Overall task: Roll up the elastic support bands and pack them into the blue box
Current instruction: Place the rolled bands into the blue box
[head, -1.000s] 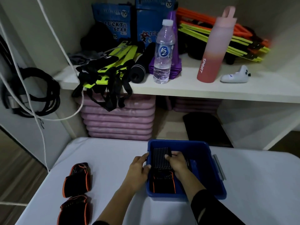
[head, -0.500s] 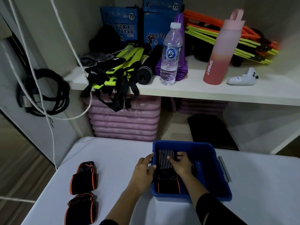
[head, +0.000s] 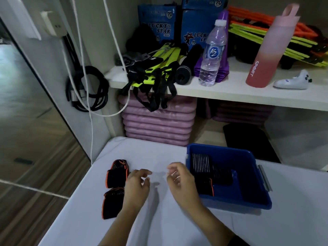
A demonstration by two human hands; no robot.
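Hands hover over the white table point(head: 177, 233), both empty. The left hand point(head: 136, 187) has a loose, half-open grip with fingers curled and nothing between them; it hangs just right of two black support bands with orange edging. The right hand point(head: 182, 181) is likewise open, fingers spread and slightly bent, holding nothing, and sits just beside the left wall of the blue box point(head: 248, 201), partly in front of its near left corner. The two hands are near each other but apart, with bare table between them.

On the table's left part, the far band point(head: 116, 173) and the near band point(head: 111, 203) lie one behind the other, close together; the left wrist overlaps the near one's right edge in this view. Inside the box, rolled bands point(head: 211, 173) lie against its left side: a ribbed black one at the back and one with an orange edge at the front. The rest of the box floor is bare.

Behind the table, a white shelf point(head: 230, 96) carries a clear water bottle point(head: 212, 52), a pink bottle point(head: 271, 50) and yellow-green straps point(head: 158, 68). Pink pads point(head: 158, 121) are stacked beneath it.
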